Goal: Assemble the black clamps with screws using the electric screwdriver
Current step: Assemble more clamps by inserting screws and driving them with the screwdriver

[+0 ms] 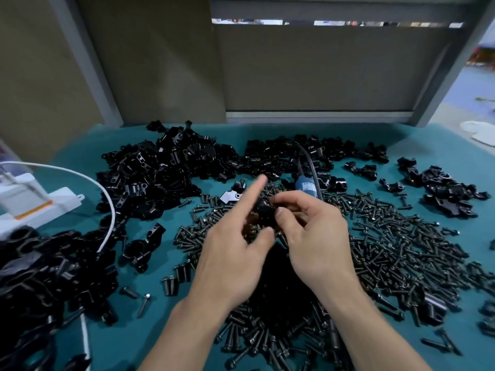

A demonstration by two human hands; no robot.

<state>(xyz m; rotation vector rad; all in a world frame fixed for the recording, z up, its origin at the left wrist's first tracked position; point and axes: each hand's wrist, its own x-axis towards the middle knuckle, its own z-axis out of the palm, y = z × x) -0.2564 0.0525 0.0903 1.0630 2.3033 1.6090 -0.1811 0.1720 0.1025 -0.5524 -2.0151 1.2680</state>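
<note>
Two hands meet in the middle and hold one small black clamp [263,210] between them. The left hand [235,253] pinches the clamp with its thumb on the near side, and its pointing finger sticks out straight over the clamp. The right hand [316,236] has its fingers curled round the other side of the clamp, with its thumb on top. It is too dark to tell if a screw is in the clamp. Just past the hands lies the electric screwdriver [305,186], blue, with a black cord [308,159] running away from it. Under the hands and out to the right of them is a big spread of dark screws [388,236]. Past the left hand, further away, sits a big heap of clamps [166,170]. Another clamp pile [40,277] is close by, to the left of the left arm. A smaller bunch of clamps [442,188] lies far off to the right of the right hand. Far left there is a white box thing [26,199] with a white wire [101,188] looping from it. Everything rests on a blue-green table top [160,263].
</note>
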